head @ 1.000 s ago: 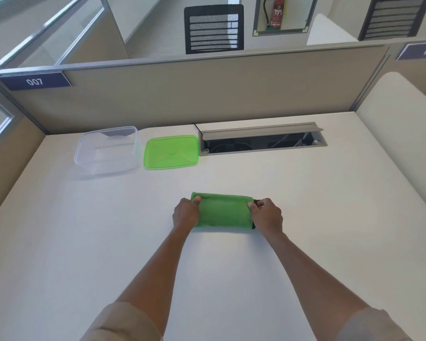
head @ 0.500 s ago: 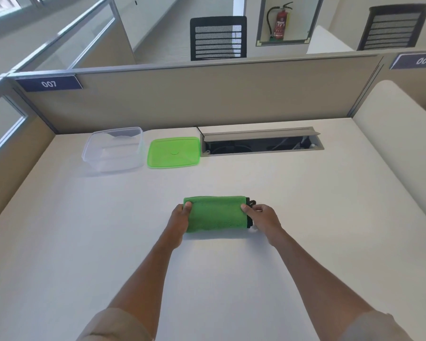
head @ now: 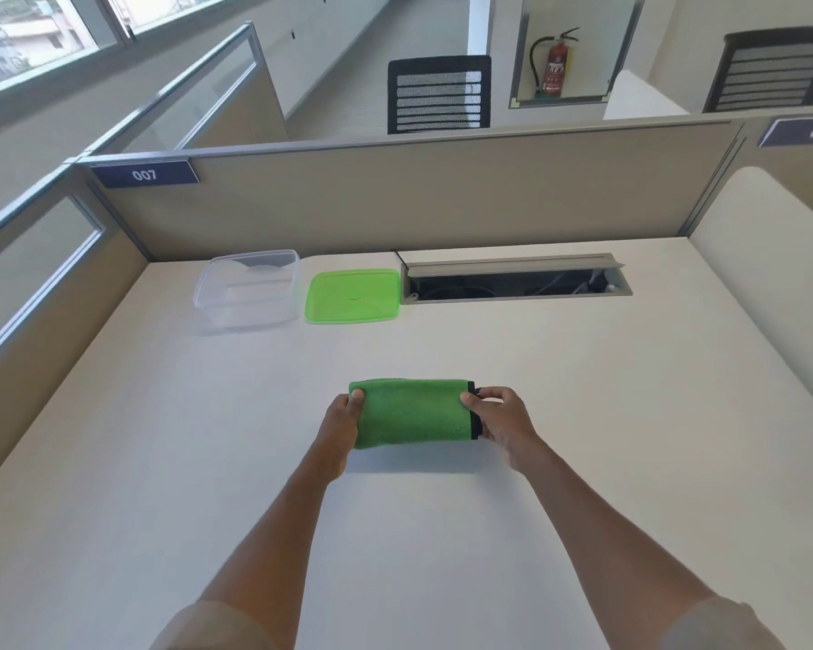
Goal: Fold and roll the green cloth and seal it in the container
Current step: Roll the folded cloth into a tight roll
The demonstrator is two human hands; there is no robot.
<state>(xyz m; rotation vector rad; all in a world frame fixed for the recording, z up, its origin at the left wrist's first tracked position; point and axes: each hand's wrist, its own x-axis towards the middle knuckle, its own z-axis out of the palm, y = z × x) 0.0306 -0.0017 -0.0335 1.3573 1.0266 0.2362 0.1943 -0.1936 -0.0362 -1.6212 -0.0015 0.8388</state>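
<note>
Cloth [head: 413, 411] rolled into a short, thick bundle lying crosswise on the desk [head: 583, 391], held at both ends; the rolling step appears complete or nearly so, and transfer to the container is judged to be the step now due. Left hand [head: 341, 426] closes on the left end of the cloth, thumb on top and fingers hidden beneath; right hand [head: 501, 422] pinches the right end, where a dark trim shows (thumb over the top edge, fingers wrapped round the end). The cloth thus spans the gap between the two hands, its green middle bare and its long axis running from one grip to the other. Container [head: 250, 287], clear and open, stands well beyond the cloth and to its left, near the partition [head: 418, 199]; lid [head: 354, 296], green, lies flat just beside the container's right wall, also beyond the cloth. Cable tray [head: 512, 283] sits beyond the cloth and to its right. The next move calls for keeping both ends compressed so that the roll does not spring open while it is lifted and carried forward and leftward to the container, then lowered inside before the lid is pressed on. Whether the roll fits the container lengthwise cannot be told.
</note>
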